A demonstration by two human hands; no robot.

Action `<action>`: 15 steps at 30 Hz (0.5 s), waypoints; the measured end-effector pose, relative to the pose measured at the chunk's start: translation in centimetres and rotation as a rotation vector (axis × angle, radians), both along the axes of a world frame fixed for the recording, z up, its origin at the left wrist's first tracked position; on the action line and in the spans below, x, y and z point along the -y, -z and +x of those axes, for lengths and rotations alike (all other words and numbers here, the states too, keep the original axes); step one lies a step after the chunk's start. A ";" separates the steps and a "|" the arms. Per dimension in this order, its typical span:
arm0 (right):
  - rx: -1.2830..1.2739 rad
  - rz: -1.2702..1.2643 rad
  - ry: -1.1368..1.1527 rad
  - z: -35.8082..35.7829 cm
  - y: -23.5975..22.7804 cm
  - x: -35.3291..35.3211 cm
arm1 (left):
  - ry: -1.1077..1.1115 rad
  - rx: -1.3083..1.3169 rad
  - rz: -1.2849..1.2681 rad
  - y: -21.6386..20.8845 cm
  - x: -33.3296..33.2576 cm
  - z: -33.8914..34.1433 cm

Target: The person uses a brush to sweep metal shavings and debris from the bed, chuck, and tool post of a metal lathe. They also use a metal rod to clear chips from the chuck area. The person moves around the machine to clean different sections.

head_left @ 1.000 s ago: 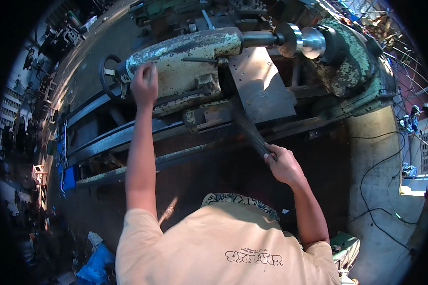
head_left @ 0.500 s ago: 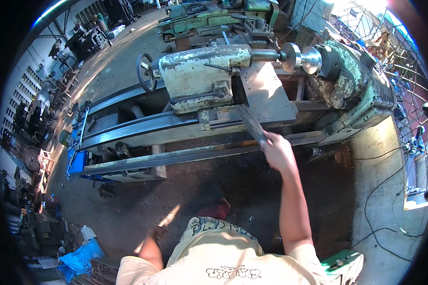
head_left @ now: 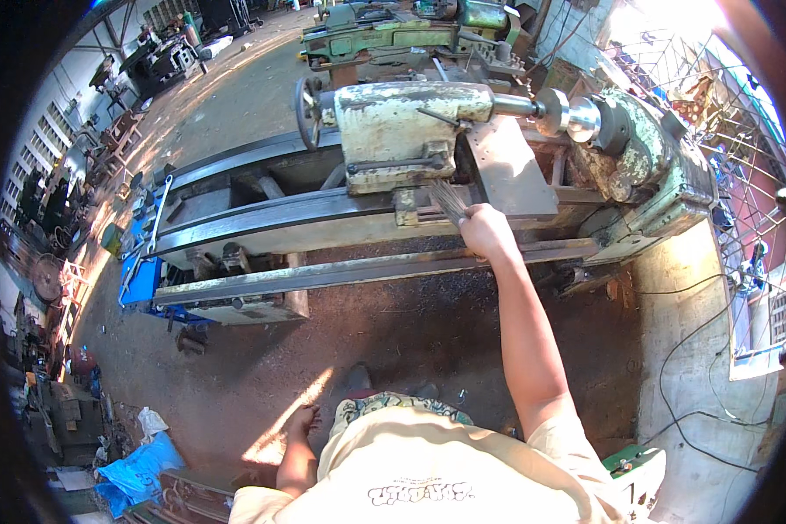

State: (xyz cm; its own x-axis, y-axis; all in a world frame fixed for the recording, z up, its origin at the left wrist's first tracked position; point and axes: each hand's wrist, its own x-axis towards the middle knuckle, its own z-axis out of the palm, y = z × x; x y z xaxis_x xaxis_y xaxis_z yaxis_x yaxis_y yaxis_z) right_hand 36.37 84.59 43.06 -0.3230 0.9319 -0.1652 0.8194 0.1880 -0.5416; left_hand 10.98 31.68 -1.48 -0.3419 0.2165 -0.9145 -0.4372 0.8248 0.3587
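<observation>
My right hand [head_left: 487,234] is closed round a small stick broom [head_left: 448,201], a bundle of thin grey-brown bristles. Its spread tips reach the ledge at the foot of the worn cream tailstock [head_left: 410,135] of a large lathe. Just right of the bristles lies a flat metal plate [head_left: 520,179] across the lathe bed [head_left: 279,218]. Low on the left, my left hand [head_left: 302,419] hangs beside my body, over the floor; its fingers look loosely apart, with nothing seen in them.
Toward the right stand the lathe's round metal workpiece [head_left: 582,119] and peeling headstock [head_left: 672,183]. Wrenches [head_left: 160,214] and a blue tray [head_left: 140,278] sit at the bed's left end. Black cables [head_left: 672,375] trail at right. A green machine [head_left: 384,37] stands behind.
My right hand has swept the broom leftward to the tailstock's foot, and the bristles look more bunched and shorter from here. My view has shifted slightly. The left hand still hangs low.
</observation>
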 end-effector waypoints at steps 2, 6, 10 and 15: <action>0.143 -0.063 0.025 -3.2 2.1 1.1 | 0.029 0.069 -0.026 1.2 1.9 -1.0; -0.165 -0.089 -0.082 -6.0 5.6 5.0 | 0.108 0.065 -0.085 3.5 3.6 -4.0; -0.061 0.140 0.130 -7.7 6.0 6.7 | 0.198 0.118 -0.097 4.5 1.5 -9.1; -0.264 -0.293 0.098 -7.7 3.7 6.7 | 0.444 -0.076 -0.160 3.1 -2.8 -13.2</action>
